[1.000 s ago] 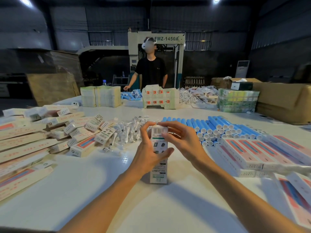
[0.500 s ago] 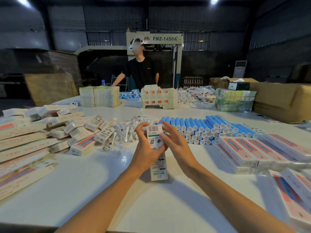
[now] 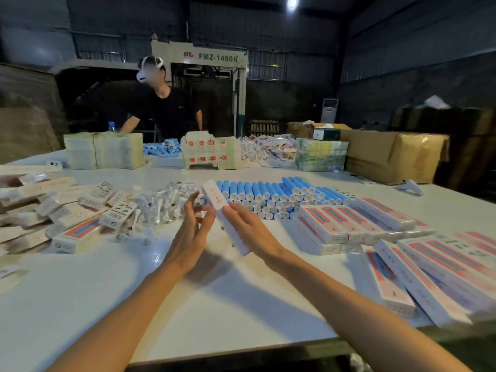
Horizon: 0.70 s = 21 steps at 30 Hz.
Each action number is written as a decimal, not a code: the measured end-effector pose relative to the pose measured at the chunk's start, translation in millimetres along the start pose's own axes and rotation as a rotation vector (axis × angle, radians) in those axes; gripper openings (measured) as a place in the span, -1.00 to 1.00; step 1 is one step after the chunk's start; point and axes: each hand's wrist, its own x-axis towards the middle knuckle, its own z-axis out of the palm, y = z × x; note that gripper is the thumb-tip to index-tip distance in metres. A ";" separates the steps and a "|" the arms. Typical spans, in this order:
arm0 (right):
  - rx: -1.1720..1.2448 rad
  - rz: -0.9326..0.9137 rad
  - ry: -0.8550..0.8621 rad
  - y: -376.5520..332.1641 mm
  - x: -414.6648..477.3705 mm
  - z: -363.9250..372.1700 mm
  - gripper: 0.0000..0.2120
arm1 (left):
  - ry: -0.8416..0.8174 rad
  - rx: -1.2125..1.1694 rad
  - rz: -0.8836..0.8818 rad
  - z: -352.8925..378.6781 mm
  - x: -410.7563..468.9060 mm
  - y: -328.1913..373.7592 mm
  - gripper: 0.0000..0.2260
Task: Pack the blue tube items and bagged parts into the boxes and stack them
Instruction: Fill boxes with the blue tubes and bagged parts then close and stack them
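Observation:
A long white box (image 3: pixel 218 205) with red marks lies tilted in my right hand (image 3: pixel 249 232), which grips its lower half above the white table (image 3: pixel 214 304). My left hand (image 3: pixel 192 232) hovers just left of the box with its fingers spread and relaxed, holding nothing. Behind the hands lie rows of blue tubes (image 3: pixel 271 193) with white caps and a heap of clear bagged parts (image 3: pixel 163 204). Closed boxes with pink and blue print (image 3: pixel 349 224) are stacked to the right.
Flat and folded boxes (image 3: pixel 69 210) pile up at the left. More closed boxes (image 3: pixel 434 272) lie at the near right edge. Across the table a person (image 3: pixel 166 108) stands behind stacks of cartons (image 3: pixel 104 150), and brown cardboard cases (image 3: pixel 389 157) sit at the far right.
The box was upright between both hands; now it is tilted and turned to its side face in my right hand. My left hand has let go and opened. The view has shifted.

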 end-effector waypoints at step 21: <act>-1.641 0.581 0.357 78.2 -20.6 -244.7 -0.63 | -0.272 0.471 0.198 1.5 -9.5 -11.6 -0.76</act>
